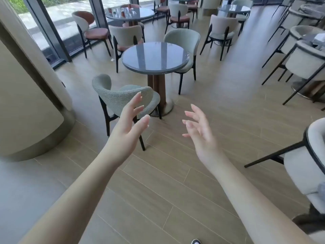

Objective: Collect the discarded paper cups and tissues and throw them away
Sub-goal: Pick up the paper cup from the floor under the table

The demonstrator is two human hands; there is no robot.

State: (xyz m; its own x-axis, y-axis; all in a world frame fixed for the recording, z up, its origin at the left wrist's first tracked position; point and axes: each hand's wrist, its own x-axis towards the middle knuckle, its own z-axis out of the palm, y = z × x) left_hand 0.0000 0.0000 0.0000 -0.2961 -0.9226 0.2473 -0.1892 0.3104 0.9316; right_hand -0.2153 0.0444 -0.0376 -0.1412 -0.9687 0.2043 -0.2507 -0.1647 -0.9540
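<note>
My left hand (129, 125) and my right hand (198, 131) are both held out in front of me above the wooden floor, fingers spread and relaxed, holding nothing. A small white scrap, perhaps a tissue (112, 59), lies on the floor near the window, left of the round dark table (154, 57). On a farther round table (130, 13) stand several glasses or cups, too blurred to tell apart. No paper cup is plainly visible.
A grey-green chair (123, 97) stands just beyond my left hand, in front of the near table. More chairs ring the tables. A thick column (31, 95) is at left, a white armchair (306, 159) at right. Open floor lies under my hands.
</note>
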